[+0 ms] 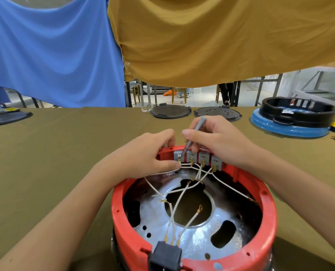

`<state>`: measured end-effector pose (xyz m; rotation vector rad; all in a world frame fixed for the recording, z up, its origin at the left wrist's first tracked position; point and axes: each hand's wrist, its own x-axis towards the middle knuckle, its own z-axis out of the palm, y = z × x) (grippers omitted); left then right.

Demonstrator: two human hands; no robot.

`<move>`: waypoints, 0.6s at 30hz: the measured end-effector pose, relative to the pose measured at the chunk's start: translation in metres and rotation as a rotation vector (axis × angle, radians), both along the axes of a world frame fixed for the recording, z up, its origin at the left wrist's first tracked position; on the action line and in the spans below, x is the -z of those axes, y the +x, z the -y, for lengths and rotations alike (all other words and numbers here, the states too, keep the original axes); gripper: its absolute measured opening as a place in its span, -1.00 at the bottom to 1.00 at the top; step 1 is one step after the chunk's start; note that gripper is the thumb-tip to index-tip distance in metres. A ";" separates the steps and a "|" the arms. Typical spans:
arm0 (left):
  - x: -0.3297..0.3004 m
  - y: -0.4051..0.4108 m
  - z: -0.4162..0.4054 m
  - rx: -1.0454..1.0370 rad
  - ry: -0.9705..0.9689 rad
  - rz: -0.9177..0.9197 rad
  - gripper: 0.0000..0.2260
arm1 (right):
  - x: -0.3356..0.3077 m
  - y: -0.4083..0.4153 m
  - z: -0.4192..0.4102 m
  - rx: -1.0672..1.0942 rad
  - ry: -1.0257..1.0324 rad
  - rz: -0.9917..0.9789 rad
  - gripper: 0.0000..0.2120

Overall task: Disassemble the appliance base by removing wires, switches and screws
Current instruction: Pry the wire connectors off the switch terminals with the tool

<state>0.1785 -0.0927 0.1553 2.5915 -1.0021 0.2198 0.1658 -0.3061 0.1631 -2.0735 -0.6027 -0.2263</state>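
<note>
Across the tabletop (65, 145) lies an olive-brown cloth, and behind it a blue sheet (51, 51) and a mustard sheet (211, 36) hang side by side, with a gap beneath them showing a pale floor, chair legs and metal frames in the room beyond. At the near edge sits the one red appliance base (268, 208), open side up, its silvery metal plate (200, 241) showing inside with a round hole in the middle. Four grey switches (196, 156) stand in a row against the far inner wall, each with a brass terminal below it. Several white wires (174, 208) run from those terminals across the plate to a black socket block (167, 255) on the near rim; their exact number is hard to tell where they cross.

As for the grip, the left hand (153, 153) rests on the far rim, thumb and fingers pinching a white wire just beside the leftmost switch. The right hand (215, 141) has its fingers curled round one grey screwdriver (194, 133), whose tip is at the top of the leftmost switch.

Farther back lie two dark round lids (170, 111) next to each other, a third dark disc (6, 117) at the far left, and at the right one black ring housing (297, 110) stacked on one blue ring (288, 130).
</note>
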 end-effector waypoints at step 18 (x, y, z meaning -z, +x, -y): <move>0.000 0.000 0.000 0.002 -0.003 -0.018 -0.70 | 0.000 0.000 -0.001 -0.001 0.018 -0.029 -0.78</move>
